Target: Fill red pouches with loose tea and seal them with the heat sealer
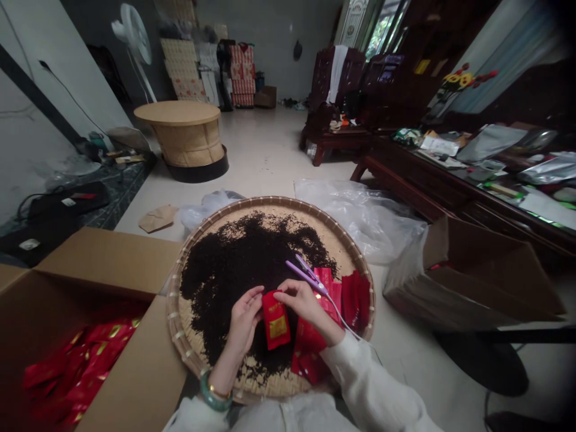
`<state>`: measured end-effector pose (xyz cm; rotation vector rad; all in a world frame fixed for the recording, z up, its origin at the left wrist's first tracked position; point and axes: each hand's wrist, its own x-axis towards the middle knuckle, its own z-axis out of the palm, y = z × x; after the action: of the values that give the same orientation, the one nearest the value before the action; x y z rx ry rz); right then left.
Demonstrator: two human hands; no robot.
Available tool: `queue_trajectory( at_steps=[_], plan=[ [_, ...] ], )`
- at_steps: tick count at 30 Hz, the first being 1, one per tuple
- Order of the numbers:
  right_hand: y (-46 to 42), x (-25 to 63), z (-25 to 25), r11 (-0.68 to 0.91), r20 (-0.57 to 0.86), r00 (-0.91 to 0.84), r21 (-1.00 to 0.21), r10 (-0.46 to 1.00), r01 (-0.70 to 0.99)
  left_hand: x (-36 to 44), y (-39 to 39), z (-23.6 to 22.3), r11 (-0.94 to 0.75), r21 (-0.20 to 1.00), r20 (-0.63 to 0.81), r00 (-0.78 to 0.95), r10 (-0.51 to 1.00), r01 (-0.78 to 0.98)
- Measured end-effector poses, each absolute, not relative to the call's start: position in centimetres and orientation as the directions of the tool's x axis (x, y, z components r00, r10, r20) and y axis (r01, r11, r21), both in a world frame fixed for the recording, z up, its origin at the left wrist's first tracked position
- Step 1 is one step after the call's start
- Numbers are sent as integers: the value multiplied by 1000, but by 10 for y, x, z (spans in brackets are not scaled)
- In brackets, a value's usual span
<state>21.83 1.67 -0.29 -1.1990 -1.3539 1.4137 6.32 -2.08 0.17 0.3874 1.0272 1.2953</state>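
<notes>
A small red foil packet [276, 327] with a gold patch stands upright over a round woven bamboo tray [173, 312]. My right hand [305, 302] pinches its top edge between thumb and fingers. At its upper left side, my left hand [245, 318] grips the packet's edge with bent fingers. Dark loose tea leaves [234, 258] cover much of the tray. A purple, tong-shaped heat sealer [307, 277] with a pale cord lies beyond my right hand, its arms apart. More red packets [355, 300] lie on the tray's right side, partly beneath my right forearm.
At left, an open cardboard box [135, 366] holds many red packets [85, 366]. Another open carton [477, 282] stands at right. Clear plastic sheeting [355, 210] lies beyond the tray. Farther off are a round-topped drum [180, 141], a white fan [135, 36] and a dark wooden table [418, 174].
</notes>
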Motion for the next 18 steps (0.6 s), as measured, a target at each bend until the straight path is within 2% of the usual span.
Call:
queue_trajectory(
  at_steps=[4, 8, 11, 15, 18],
  plan=[
    [15, 217, -2, -112, -116, -186, -993, 976, 31, 65, -21, -1, 319, 782, -398, -35, 917, -536],
    [17, 216, -1, -111, -117, -179, -993, 977, 42, 64, -17, -10, 326, 840, -413, -122, 903, -434],
    [18, 216, -1, -121, -124, -187, -992, 974, 29, 63, -13, -14, 328, 846, -413, -128, 902, -420],
    [18, 214, -3, -127, -123, -210, -992, 970, -2, 64, -14, -13, 284, 881, -346, -108, 932, -378],
    [18, 213, -5, -129, -134, -230, -991, 964, 37, 63, -16, -12, 234, 908, -292, -124, 949, -346]
  ],
)
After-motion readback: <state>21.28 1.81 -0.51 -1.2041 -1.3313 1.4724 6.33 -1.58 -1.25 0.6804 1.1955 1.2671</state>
